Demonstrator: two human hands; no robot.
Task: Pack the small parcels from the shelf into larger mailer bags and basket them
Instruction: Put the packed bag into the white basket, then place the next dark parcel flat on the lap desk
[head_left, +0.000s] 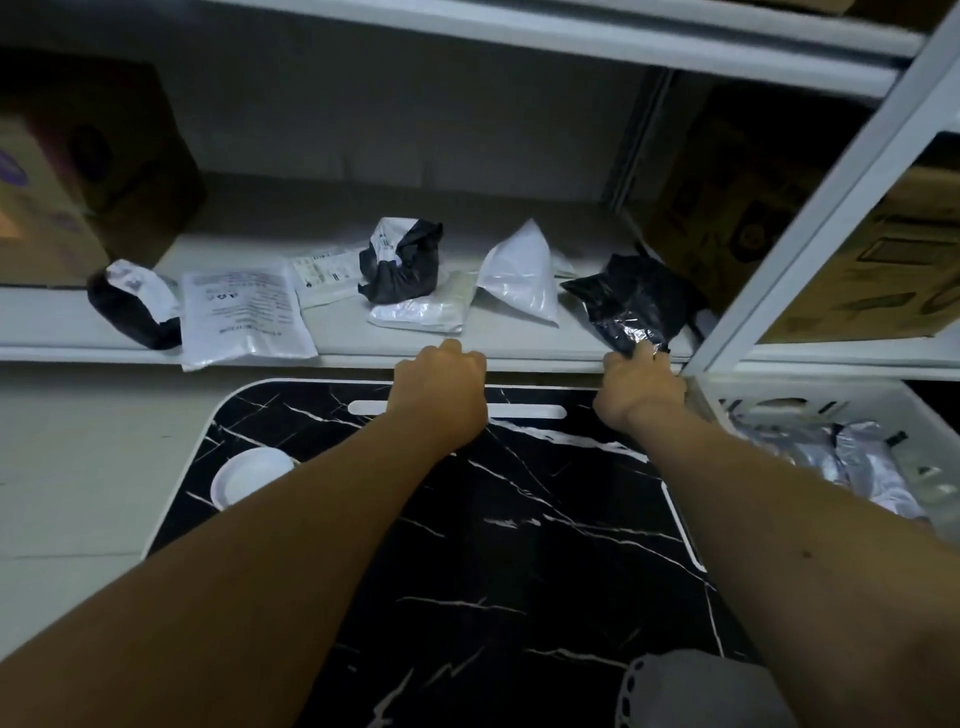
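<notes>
Several small parcels lie on the white shelf (337, 348): a black-and-white roll (132, 306) at the left, a flat white mailer (241, 312), a black-and-white bundle (402, 260) on a white packet (421, 312), a white pouch (522, 275) and a crumpled black mailer bag (628, 299) at the right. My right hand (641, 387) pinches the near corner of that black bag. At the shelf's front edge, my left hand (441, 379) is closed in a fist with nothing visible in it.
A black marble-pattern lap table (519, 545) sits below the shelf, with a white round dish (249, 475) set in its left side. A white basket (810, 405) at the right holds silver-grey mailers (862, 467). Cardboard boxes (78, 171) flank the parcels. A shelf upright (810, 208) stands right.
</notes>
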